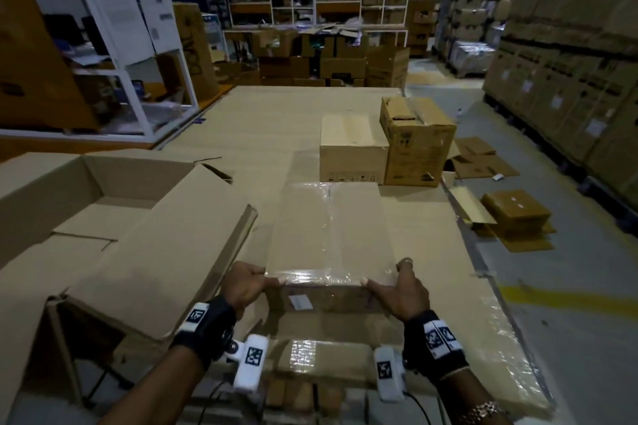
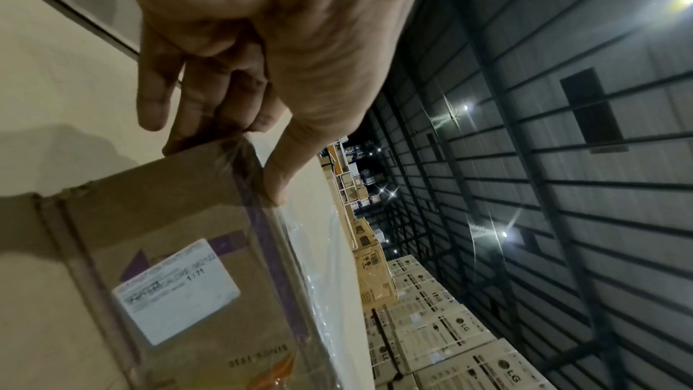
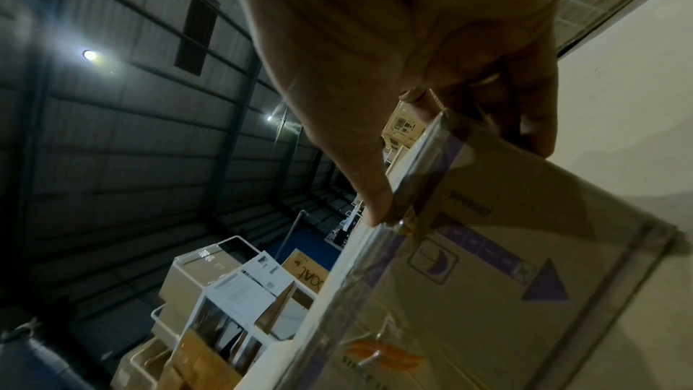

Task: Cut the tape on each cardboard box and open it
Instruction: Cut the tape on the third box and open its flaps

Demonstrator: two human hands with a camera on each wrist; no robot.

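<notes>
A long sealed cardboard box (image 1: 331, 228) lies before me on a cardboard-covered surface, clear tape (image 1: 329, 217) running down its top seam. My left hand (image 1: 247, 283) grips its near left corner, thumb on top and fingers down the side. My right hand (image 1: 402, 288) grips the near right corner the same way. The left wrist view shows the box's end face (image 2: 180, 272) with a white label (image 2: 176, 289); the thumb (image 2: 288, 171) presses the taped top edge. In the right wrist view the thumb (image 3: 371, 189) lies on the taped edge of the box (image 3: 487, 292). No cutter is visible.
A large open carton (image 1: 103, 214) stands at my left, its flap touching the box. Two more boxes (image 1: 386, 145) sit farther ahead. Flattened cardboard (image 1: 511, 214) lies on the floor at right. Stacked cartons (image 1: 569, 55) line the right wall; white shelving (image 1: 114, 45) is at the far left.
</notes>
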